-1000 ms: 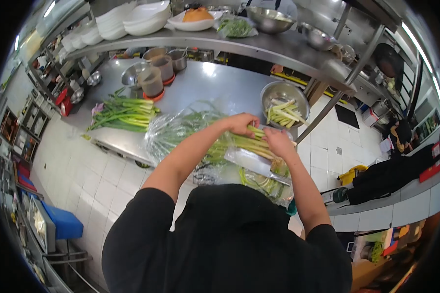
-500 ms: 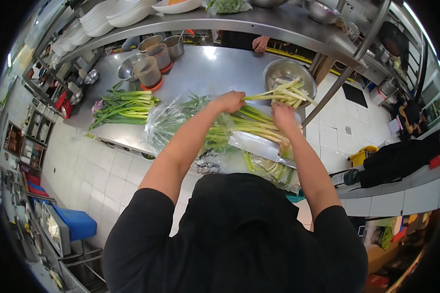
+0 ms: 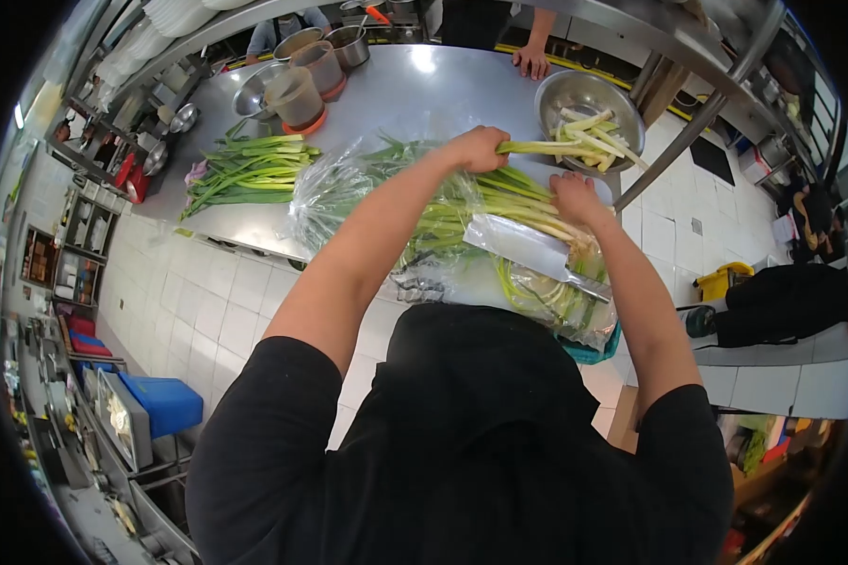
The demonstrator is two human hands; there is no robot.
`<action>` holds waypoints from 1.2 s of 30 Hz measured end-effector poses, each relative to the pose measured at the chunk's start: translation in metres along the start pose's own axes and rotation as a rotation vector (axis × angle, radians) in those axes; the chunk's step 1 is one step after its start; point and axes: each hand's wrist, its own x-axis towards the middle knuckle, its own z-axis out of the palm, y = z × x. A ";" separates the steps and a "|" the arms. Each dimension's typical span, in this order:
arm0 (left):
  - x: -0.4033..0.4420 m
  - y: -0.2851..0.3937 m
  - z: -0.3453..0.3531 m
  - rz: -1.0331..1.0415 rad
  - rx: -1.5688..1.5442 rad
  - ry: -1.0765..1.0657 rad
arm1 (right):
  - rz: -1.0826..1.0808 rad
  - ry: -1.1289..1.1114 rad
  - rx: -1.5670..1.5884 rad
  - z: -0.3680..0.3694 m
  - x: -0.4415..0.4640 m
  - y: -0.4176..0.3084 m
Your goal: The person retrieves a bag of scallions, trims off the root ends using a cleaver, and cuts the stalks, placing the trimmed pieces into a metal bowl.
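Observation:
My left hand [image 3: 481, 149] is closed around a few spring onion stalks [image 3: 546, 148]. Their pale ends reach over a metal bowl [image 3: 548, 94], where cut white pieces [image 3: 589, 127] lie. Just below the bowl, my right hand [image 3: 579, 196] has its fingers slightly bent and apart near the white ends of a larger bunch of spring onions [image 3: 509, 196]. A clear plastic bag [image 3: 325, 201] covers part of that bunch. Lying across it, a broad-bladed cleaver [image 3: 518, 243] has its handle toward the right.
Another spring onion bunch [image 3: 254, 169] lies left on the steel table [image 3: 424, 85]. Behind it stand plastic containers [image 3: 294, 97] and metal pots [image 3: 349, 45]. Another person's hand [image 3: 531, 60] rests on the far edge. A shelf post [image 3: 674, 137] rises beside the bowl.
The view has shifted, so the table appears higher. My left hand has moved slightly away from me with the stalks, whose white ends now lie farther into the bowl. The other person's hand now rests flat.

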 end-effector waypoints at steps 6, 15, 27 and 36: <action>0.006 0.009 0.010 0.033 -0.012 0.031 | -0.020 -0.070 0.102 -0.007 0.007 0.008; 0.024 0.016 0.025 0.081 -0.001 -0.060 | 0.018 -0.102 0.233 0.001 0.003 0.026; 0.036 0.046 -0.011 0.070 -0.122 -0.273 | -0.240 0.652 0.137 -0.025 -0.023 -0.002; 0.032 0.039 -0.028 -0.055 -0.389 -0.449 | -0.267 0.782 0.357 -0.033 -0.027 -0.007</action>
